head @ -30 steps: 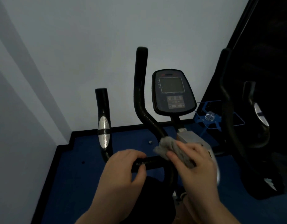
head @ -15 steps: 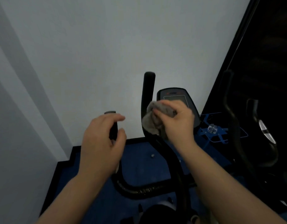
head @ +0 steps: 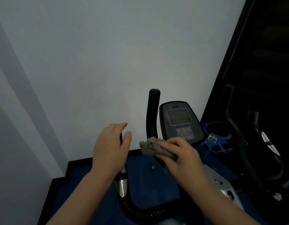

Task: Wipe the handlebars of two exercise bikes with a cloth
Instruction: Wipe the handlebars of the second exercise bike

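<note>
The near exercise bike has black handlebars. Its tall upright bar [head: 153, 111] rises at centre, and a shorter left grip with a silver sensor plate [head: 122, 186] stands beside it. My right hand [head: 182, 155] presses a crumpled grey cloth [head: 149, 146] against the lower part of the upright bar. My left hand [head: 110, 148] curls around the top of the left grip and hides its end. At the right edge, a second bike's black handlebars [head: 234, 127] stand against a dark panel.
The bike's console [head: 181, 122] with a dark screen sits just right of the upright bar. Behind it is a blue bottle cage [head: 219, 141]. A white wall fills the back and left. The floor [head: 148, 181] is blue with a black skirting.
My right hand has slid the cloth down the upright bar from near its top to its lower part. My left hand stays on the left grip.
</note>
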Available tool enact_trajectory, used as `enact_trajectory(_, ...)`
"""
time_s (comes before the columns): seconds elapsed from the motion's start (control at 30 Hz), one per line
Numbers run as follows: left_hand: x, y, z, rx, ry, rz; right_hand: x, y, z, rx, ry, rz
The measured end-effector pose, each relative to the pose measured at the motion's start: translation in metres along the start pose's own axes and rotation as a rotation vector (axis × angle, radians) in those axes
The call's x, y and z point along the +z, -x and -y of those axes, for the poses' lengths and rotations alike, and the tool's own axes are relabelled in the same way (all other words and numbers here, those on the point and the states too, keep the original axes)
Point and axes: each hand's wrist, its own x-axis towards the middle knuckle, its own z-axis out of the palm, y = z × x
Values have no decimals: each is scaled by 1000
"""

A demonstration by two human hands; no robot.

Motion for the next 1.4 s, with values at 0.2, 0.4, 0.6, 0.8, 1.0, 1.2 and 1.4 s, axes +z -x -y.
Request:
enact_trajectory(0.2, 4, 1, 2, 28, -20, -18, -4, -43, 12, 96, -92, -192)
enact_trajectory(0.4, 1, 0, 3, 35, -39, -7, 20, -27, 19, 34, 34, -121)
enact_trajectory(0.6, 2, 0, 2, 31, -40, -18, -14, -34, 10, 18, -30, -78)
enact_trajectory(0.8, 1, -1, 2, 27, -53, -14, 8, -26, 5, 14, 23, -67)
enact_trajectory(1.0, 2, 0, 1, 17, -26, -31, -31, -65, 17, -35, -22, -164)
enact_trajectory(1.2, -1, -1, 3, 37, -42, -18, -26, -140, 30, -165, 75, -140)
enact_trajectory(1.4, 0, 0, 3, 33, -41, -13, -38, -119, -5, 91, -88, -317)
